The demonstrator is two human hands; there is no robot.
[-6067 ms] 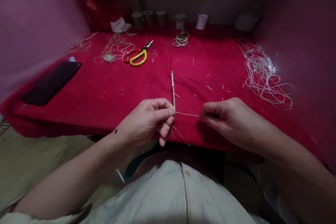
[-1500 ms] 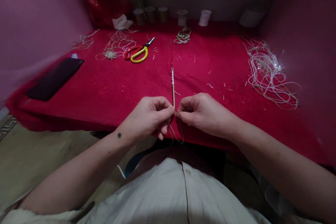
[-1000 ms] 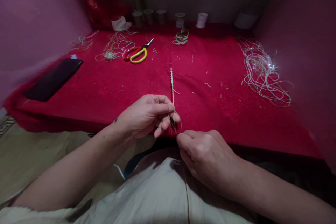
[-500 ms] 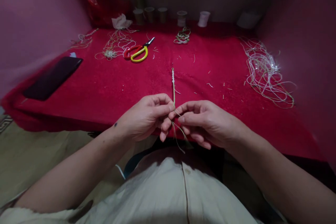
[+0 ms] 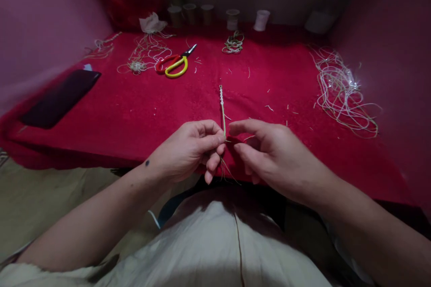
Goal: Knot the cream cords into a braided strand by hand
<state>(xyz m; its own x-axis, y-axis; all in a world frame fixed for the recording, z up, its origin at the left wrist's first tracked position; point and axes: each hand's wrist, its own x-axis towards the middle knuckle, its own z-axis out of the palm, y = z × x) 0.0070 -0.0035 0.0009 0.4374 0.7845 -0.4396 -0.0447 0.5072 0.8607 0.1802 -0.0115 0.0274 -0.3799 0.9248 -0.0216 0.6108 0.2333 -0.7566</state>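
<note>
A thin knotted cord braid (image 5: pixel 222 106), pale green and white, runs from the middle of the red cloth (image 5: pixel 141 112) toward me. My left hand (image 5: pixel 188 150) pinches its near end between thumb and forefinger, and loose strands hang below the fingers. Just to the right, my right hand (image 5: pixel 269 152) has its thumb and fingers partly spread, with one loose strand (image 5: pixel 248 137) running between them. I cannot see whether the fingers grip that strand.
Red and yellow scissors (image 5: pixel 173 65) lie at the back left beside tangled cords (image 5: pixel 143 56). A dark phone (image 5: pixel 59 98) rests at the left edge. A cord pile (image 5: pixel 343 92) lies right; spools (image 5: pixel 232 18) line the back wall. Short cord snippets dot the cloth.
My right hand dropped to my lap with a strand, came back up to the braid, and now its fingers have spread apart. The left hand kept its pinch in place.
</note>
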